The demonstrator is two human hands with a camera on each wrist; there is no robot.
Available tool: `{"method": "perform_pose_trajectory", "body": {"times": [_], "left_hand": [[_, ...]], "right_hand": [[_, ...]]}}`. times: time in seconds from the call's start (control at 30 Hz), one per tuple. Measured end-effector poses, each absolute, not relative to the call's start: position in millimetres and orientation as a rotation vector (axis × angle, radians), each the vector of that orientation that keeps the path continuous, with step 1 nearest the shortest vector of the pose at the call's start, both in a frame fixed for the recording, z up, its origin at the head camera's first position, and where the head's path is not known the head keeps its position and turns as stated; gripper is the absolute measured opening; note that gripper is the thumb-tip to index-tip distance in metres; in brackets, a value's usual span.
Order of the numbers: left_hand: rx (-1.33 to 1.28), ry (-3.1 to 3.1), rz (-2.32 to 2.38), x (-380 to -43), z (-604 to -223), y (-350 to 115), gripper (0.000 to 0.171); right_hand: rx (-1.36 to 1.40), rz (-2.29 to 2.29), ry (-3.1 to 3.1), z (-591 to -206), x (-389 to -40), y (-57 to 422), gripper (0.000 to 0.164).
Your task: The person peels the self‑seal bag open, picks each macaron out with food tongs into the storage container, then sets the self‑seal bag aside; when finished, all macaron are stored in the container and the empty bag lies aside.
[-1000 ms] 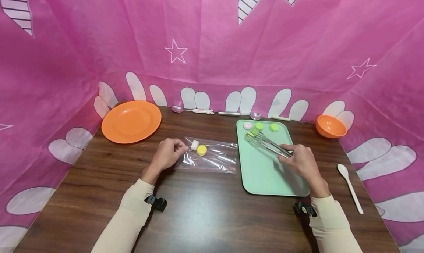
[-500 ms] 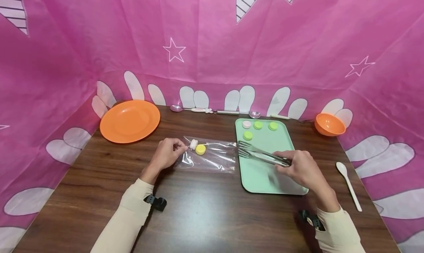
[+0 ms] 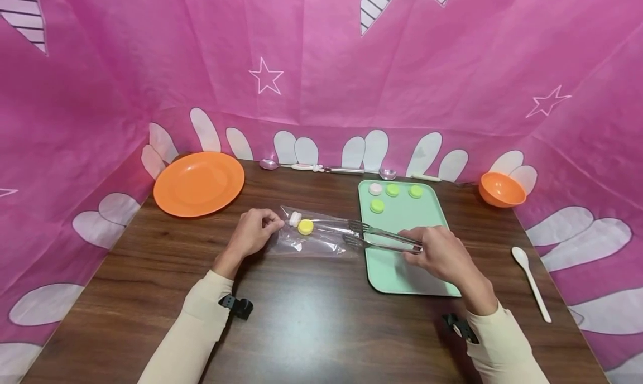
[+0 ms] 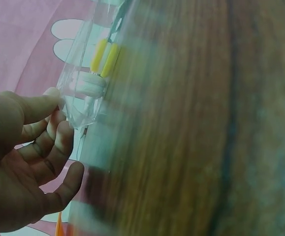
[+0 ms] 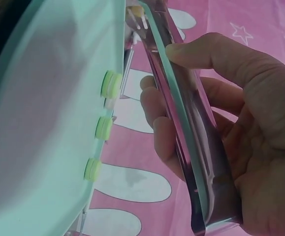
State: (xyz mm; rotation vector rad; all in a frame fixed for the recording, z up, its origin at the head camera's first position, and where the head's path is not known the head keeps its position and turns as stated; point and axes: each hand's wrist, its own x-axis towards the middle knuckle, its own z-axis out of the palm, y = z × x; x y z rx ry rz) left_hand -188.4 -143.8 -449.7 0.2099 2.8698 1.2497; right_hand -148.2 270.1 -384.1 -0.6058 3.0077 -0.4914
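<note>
A clear plastic bag [image 3: 296,249] lies across the table, with a white macaron [image 3: 295,219] and a yellow macaron [image 3: 305,226] at its left end. My left hand [image 3: 255,232] pinches that end's edge between thumb and forefinger; the left wrist view shows the other fingers [image 4: 58,142] loosely bent. In my right hand [image 3: 442,255] I grip metal tongs [image 3: 384,232] by their arms. The slotted tips stand apart over the bag's right end, and nothing shows between them. Beneath the tongs is a mint green tray [image 3: 402,275] bearing several green macarons [image 3: 377,206] and a pale pink one [image 3: 375,189].
An orange plate [image 3: 198,184] lies at the back left and an orange bowl [image 3: 502,190] at the back right. Long-handled spoons [image 3: 346,171] line the table's back edge. To the tray's right rests a white spoon [image 3: 531,283]. Pink cloth [image 3: 321,82] walls three sides.
The tongs have swung away from the green macarons, leaving them on the tray, and moved left over the bag's right end with tips spread. My left hand keeps its hold on the bag.
</note>
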Motion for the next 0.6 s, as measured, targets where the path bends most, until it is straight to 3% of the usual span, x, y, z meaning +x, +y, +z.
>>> {"method": "perform_pose_trajectory", "body": {"times": [0.3, 0.6], "left_hand": [[0.202, 2.874, 1.248, -188, -448, -144, 0.012], [0.205, 2.868, 1.249, -188, -450, -144, 0.012]], "right_hand": [[-0.650, -0.543, 2.986, -387, -151, 266, 0.038], [-0.719, -0.892, 2.816, -407, -155, 271, 0.038]]}}
